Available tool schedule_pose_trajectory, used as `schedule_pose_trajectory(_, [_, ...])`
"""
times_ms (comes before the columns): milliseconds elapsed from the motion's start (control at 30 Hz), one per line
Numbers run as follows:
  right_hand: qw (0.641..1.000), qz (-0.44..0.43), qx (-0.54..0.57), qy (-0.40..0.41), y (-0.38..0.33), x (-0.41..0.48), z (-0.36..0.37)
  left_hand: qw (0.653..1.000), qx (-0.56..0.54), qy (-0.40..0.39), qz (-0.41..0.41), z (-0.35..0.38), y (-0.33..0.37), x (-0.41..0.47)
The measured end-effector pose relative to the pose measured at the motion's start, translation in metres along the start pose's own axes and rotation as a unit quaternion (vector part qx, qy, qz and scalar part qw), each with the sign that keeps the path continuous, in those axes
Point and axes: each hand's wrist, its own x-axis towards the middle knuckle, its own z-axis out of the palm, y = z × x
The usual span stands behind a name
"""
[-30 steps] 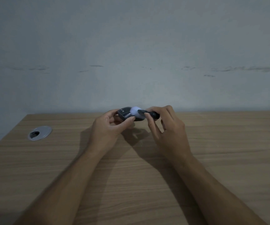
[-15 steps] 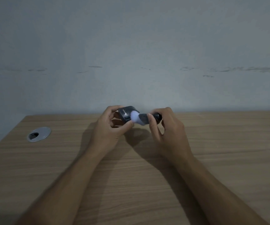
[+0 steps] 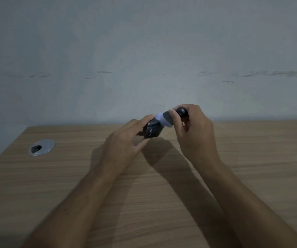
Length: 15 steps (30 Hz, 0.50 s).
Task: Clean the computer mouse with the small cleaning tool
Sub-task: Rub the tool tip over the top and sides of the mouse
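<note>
The left hand (image 3: 126, 145) hides much of the mouse (image 3: 152, 131); its white lettering is unreadable.

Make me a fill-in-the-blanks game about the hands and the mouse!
1. The left hand holds the computer ____.
2. The right hand holds the small cleaning ____.
3. The tool's pale tip touches the mouse from ____.
4. The round metal cable hole sits in the wooden ____.

Missing words: mouse; tool; above; desk
</note>
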Motion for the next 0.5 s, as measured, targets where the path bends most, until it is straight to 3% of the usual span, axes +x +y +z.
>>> schedule_pose_trajectory(133, [0.996,-0.021,0.035,-0.079,-0.006,0.013,-0.013,1.0,0.004,-0.01,0.001,0.0,0.0,0.0])
schedule_pose_trajectory(267, [0.999,-0.007,-0.015,-0.051,0.001,0.022,-0.017,0.999,0.017,-0.013,0.034,0.002,0.005,0.001])
schedule_pose_trajectory(433, [0.994,-0.007,0.033,-0.102,0.0,0.02,-0.018,1.0,0.015,-0.018,0.009,0.002,0.001,-0.001])
schedule_pose_trajectory(500, [0.996,0.007,-0.005,-0.087,0.007,0.024,-0.016,1.0,0.017,-0.018,0.016,0.001,0.002,0.0])
